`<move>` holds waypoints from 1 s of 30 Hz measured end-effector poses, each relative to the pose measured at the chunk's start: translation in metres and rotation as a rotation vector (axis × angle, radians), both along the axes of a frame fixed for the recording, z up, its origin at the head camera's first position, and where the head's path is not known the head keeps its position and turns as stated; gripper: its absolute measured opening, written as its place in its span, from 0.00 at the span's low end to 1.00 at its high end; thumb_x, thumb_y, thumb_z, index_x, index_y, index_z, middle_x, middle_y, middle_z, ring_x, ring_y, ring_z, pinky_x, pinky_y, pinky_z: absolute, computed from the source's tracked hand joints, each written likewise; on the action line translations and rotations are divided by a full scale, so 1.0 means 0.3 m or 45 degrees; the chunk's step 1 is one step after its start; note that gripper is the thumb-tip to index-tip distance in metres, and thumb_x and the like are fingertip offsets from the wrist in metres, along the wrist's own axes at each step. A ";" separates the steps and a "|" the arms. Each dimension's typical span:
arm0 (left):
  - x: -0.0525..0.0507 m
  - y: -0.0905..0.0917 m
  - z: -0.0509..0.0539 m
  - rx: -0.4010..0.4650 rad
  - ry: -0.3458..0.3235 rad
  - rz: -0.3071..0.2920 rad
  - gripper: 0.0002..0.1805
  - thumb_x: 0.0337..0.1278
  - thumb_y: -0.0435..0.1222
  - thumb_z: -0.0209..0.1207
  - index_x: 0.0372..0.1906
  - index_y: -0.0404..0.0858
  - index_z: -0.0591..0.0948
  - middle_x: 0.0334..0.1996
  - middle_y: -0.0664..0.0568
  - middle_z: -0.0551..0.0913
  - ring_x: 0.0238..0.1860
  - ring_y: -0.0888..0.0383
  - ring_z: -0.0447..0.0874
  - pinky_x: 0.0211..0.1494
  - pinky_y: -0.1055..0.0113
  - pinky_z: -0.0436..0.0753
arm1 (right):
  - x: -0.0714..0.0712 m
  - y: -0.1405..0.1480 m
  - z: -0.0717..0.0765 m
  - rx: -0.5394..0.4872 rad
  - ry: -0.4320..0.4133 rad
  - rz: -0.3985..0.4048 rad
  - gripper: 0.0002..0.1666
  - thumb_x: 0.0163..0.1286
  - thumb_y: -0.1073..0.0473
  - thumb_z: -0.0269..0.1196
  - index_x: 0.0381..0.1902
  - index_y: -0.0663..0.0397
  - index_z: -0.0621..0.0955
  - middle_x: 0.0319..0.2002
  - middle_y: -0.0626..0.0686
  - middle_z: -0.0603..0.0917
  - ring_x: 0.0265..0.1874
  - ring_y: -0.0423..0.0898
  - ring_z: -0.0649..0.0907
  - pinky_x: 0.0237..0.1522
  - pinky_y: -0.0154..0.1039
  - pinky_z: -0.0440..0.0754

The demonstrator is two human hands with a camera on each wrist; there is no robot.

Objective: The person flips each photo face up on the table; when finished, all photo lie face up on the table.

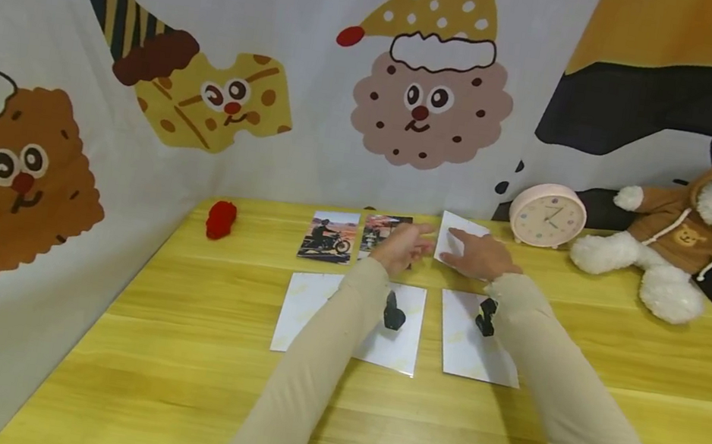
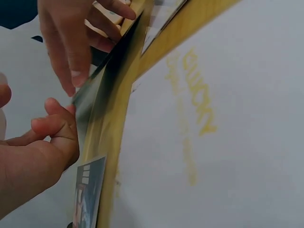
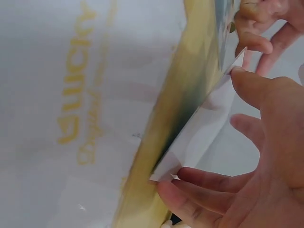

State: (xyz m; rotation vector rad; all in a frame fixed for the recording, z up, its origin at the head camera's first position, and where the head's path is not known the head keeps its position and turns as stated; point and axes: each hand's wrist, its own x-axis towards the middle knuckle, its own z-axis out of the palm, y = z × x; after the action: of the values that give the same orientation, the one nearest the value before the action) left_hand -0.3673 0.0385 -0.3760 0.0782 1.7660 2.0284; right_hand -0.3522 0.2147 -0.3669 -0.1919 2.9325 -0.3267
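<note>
My right hand (image 1: pixel 478 256) grips a photo card (image 1: pixel 451 242) by its edges, thumb on one end and fingers on the other. The card is tilted up, its white back (image 3: pixel 202 130) towards the head camera and its dark face (image 2: pixel 111 61) showing in the left wrist view. Beside the card's near corner is my left hand (image 1: pixel 399 248), fingers loosely bent; whether they touch the corner I cannot tell. Left of the hands lies a motorcycle photo (image 1: pixel 328 237), face up. A second photo (image 1: pixel 375 234) next to it is partly hidden by the left hand.
White-backed cards (image 1: pixel 304 299) with faint yellow lettering lie under the left forearm; another white card (image 1: pixel 471 350) lies by the right wrist. A red fuzzy object (image 1: pixel 221 220) sits at the back left. At the back right stand a pink clock (image 1: pixel 546 215) and a teddy bear (image 1: pixel 686 233).
</note>
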 end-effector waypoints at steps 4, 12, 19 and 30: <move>-0.001 0.004 -0.007 0.012 -0.021 0.013 0.27 0.76 0.38 0.48 0.73 0.33 0.67 0.50 0.43 0.79 0.32 0.62 0.72 0.37 0.70 0.65 | 0.001 0.001 0.000 -0.022 -0.016 0.021 0.41 0.75 0.35 0.51 0.79 0.46 0.60 0.75 0.66 0.64 0.74 0.75 0.59 0.70 0.73 0.60; -0.009 0.014 -0.015 0.010 0.072 -0.055 0.32 0.64 0.19 0.41 0.74 0.30 0.64 0.38 0.51 0.75 0.33 0.59 0.68 0.35 0.70 0.65 | 0.017 0.017 0.017 -0.166 -0.009 0.102 0.38 0.78 0.39 0.50 0.79 0.46 0.59 0.75 0.68 0.63 0.73 0.72 0.62 0.73 0.69 0.58; -0.004 0.013 -0.030 0.072 0.153 -0.085 0.30 0.70 0.22 0.48 0.74 0.39 0.67 0.55 0.44 0.80 0.35 0.61 0.72 0.42 0.64 0.67 | 0.015 0.035 0.017 -0.346 -0.020 0.084 0.39 0.79 0.38 0.49 0.80 0.46 0.58 0.72 0.71 0.67 0.68 0.68 0.71 0.69 0.66 0.67; 0.018 0.012 -0.001 0.103 0.227 -0.097 0.24 0.73 0.38 0.56 0.70 0.56 0.74 0.68 0.46 0.76 0.69 0.44 0.74 0.70 0.48 0.71 | 0.027 0.044 0.037 -1.034 -0.054 0.027 0.38 0.78 0.47 0.55 0.81 0.42 0.56 0.70 0.67 0.68 0.66 0.63 0.74 0.64 0.59 0.76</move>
State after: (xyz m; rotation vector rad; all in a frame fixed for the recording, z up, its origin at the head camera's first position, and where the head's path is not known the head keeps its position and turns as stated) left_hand -0.3619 0.0420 -0.3764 0.3559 1.7556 2.0929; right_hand -0.3442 0.2278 -0.3559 -0.3104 2.5736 -1.4695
